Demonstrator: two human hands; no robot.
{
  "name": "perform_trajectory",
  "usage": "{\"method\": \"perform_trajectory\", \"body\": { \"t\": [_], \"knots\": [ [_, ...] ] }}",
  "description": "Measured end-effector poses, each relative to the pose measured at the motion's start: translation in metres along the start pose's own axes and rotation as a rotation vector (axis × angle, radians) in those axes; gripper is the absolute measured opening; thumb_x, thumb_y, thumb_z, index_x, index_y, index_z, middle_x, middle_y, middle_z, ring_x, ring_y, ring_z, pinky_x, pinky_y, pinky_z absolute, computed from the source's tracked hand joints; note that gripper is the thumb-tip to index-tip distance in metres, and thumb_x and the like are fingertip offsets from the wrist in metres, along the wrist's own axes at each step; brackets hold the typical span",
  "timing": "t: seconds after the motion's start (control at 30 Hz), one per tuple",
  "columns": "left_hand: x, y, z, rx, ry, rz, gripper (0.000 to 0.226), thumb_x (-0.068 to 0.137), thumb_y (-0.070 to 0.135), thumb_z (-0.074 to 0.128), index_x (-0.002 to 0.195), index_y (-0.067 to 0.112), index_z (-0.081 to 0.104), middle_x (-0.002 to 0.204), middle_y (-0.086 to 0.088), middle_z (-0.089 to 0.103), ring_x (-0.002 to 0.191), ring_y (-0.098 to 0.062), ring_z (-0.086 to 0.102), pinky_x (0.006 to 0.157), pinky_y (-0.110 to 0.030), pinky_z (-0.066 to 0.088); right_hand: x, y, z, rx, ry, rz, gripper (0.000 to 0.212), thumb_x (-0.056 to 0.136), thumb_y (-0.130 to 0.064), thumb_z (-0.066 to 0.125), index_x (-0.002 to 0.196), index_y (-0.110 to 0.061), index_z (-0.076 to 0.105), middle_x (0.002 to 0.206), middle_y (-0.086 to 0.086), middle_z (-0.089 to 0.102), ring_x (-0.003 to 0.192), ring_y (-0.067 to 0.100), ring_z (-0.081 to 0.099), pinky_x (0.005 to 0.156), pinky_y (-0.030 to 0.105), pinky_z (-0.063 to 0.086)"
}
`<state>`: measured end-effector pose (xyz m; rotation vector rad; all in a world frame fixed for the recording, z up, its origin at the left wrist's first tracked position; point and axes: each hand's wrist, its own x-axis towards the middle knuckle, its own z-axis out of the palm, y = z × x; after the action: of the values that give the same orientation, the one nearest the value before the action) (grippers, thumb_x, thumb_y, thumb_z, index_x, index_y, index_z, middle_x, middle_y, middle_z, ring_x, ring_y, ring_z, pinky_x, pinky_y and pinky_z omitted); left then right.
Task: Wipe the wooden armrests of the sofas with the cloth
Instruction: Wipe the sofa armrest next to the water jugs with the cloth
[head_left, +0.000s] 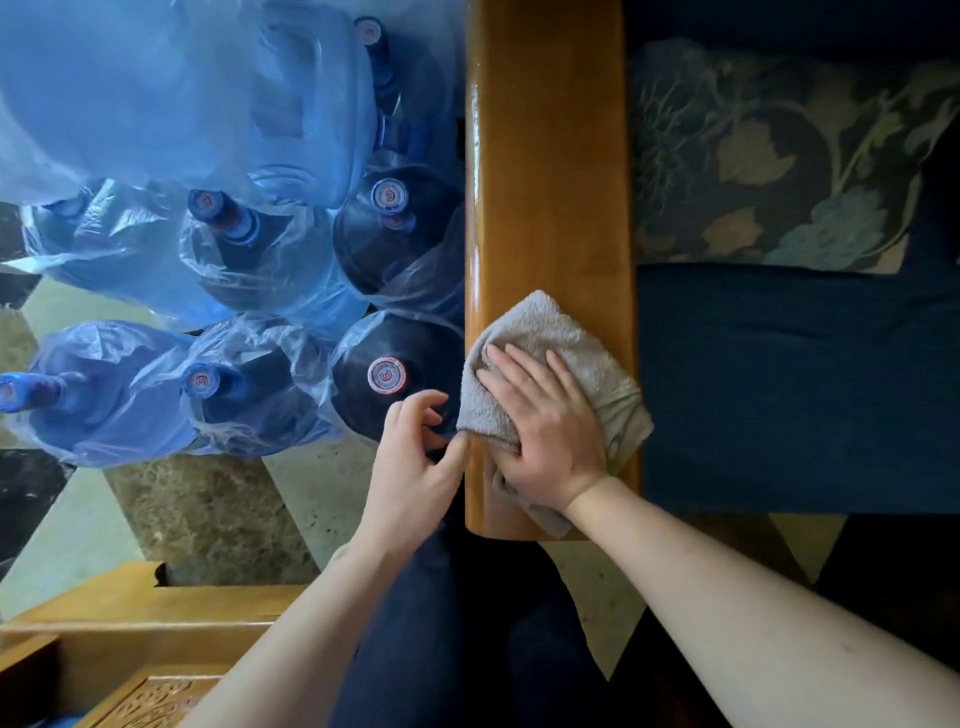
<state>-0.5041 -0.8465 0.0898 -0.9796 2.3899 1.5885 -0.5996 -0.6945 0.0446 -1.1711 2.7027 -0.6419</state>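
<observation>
A glossy wooden armrest runs from the top of the view down to its near end in the middle. A grey terry cloth lies on the near part of it. My right hand lies flat on the cloth, palm down, pressing it onto the wood. My left hand is just left of the armrest, fingers curled, its thumb and fingertips touching the cloth's left edge at the armrest's side.
Several blue water jugs wrapped in clear plastic stand close against the armrest's left side. The dark blue sofa seat and a floral cushion lie to the right. A carved wooden piece sits at the lower left on the stone floor.
</observation>
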Motion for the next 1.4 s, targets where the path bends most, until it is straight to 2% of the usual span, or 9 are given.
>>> {"method": "perform_trajectory", "body": {
  "t": [0.13,0.33,0.43,0.57,0.7,0.83,1.07,1.2,1.4],
  "knots": [
    [0.012,0.021,0.008,0.041,-0.023,0.0,0.047,0.072,0.064,0.076,0.086,0.024,0.055,0.091,0.003,0.054,0.082,-0.006,0.053,0.072,-0.012,0.042,-0.008,-0.003,0.001,0.006,0.022,0.043,0.061,0.089,-0.04,0.061,0.146,-0.019,0.053,0.161,-0.002,0.043,0.153,0.014,0.03,0.128,0.046,0.018],
    [0.052,0.007,-0.004,0.233,-0.139,0.006,0.029,0.082,0.036,0.08,0.071,0.015,0.063,0.078,0.0,0.059,0.07,-0.006,0.052,0.064,-0.021,0.037,-0.002,0.005,0.002,0.048,0.029,0.068,0.073,0.081,-0.054,0.066,0.145,-0.022,0.053,0.159,-0.007,0.045,0.152,0.009,0.03,0.128,0.043,0.017],
    [0.078,0.012,-0.005,0.28,-0.14,0.179,0.008,0.091,0.013,0.07,0.083,0.015,0.071,0.09,0.003,0.061,0.085,-0.004,0.054,0.078,-0.032,0.047,0.026,0.023,-0.004,0.038,0.032,0.069,0.074,0.08,-0.057,0.066,0.144,-0.022,0.054,0.158,-0.007,0.046,0.151,0.009,0.032,0.128,0.043,0.018],
    [0.125,0.034,-0.003,0.209,0.002,0.231,0.027,0.09,0.008,0.06,0.112,0.022,0.067,0.107,0.009,0.058,0.097,-0.008,0.059,0.087,-0.032,0.051,0.094,0.064,-0.022,0.026,0.053,0.118,0.073,0.083,-0.056,0.064,0.146,-0.021,0.052,0.159,-0.004,0.045,0.151,0.013,0.033,0.128,0.043,0.016],
    [0.176,0.06,0.004,0.153,-0.022,0.215,0.039,0.09,0.035,0.071,0.127,0.032,0.058,0.109,0.018,0.048,0.099,0.006,0.054,0.083,-0.008,0.043,0.167,0.104,-0.036,0.001,0.057,0.058,0.07,0.083,-0.054,0.062,0.145,-0.022,0.053,0.158,-0.003,0.047,0.149,0.016,0.036,0.128,0.041,0.014],
    [0.229,0.089,0.009,0.155,0.006,0.199,0.07,0.087,0.021,0.075,0.149,0.027,0.045,0.109,0.013,0.05,0.094,0.017,0.051,0.079,0.002,0.036,0.247,0.145,-0.053,-0.012,0.001,-0.047,0.067,0.083,-0.051,0.062,0.143,-0.022,0.055,0.157,-0.002,0.049,0.148,0.018,0.039,0.127,0.046,0.02],
    [0.292,0.122,0.0,0.462,-0.223,0.086,0.125,0.07,0.027,0.089,0.157,0.047,0.003,0.115,0.009,0.045,0.109,-0.017,0.048,0.09,-0.041,0.048,0.352,0.187,-0.065,-0.041,-0.072,-0.164,0.066,0.082,-0.052,0.061,0.142,-0.025,0.053,0.156,-0.004,0.048,0.148,0.017,0.038,0.127,0.045,0.019],
    [0.296,0.13,-0.001,0.629,-0.248,0.078,0.13,0.067,0.036,0.09,0.159,0.04,-0.001,0.114,0.006,0.048,0.106,-0.021,0.049,0.087,-0.044,0.05,0.388,0.194,-0.07,-0.041,-0.064,-0.109,0.067,0.081,-0.048,0.06,0.143,-0.025,0.052,0.158,-0.004,0.046,0.149,0.017,0.036,0.127,0.046,0.019],
    [0.298,0.13,-0.003,0.611,-0.248,0.039,0.129,0.069,0.036,0.089,0.156,0.048,-0.006,0.107,0.006,0.042,0.097,-0.019,0.049,0.08,-0.039,0.05,0.434,0.202,-0.076,-0.067,-0.129,-0.135,0.068,0.081,-0.049,0.058,0.144,-0.027,0.049,0.158,-0.006,0.044,0.149,0.017,0.034,0.126,0.045,0.019]
  ]
}}
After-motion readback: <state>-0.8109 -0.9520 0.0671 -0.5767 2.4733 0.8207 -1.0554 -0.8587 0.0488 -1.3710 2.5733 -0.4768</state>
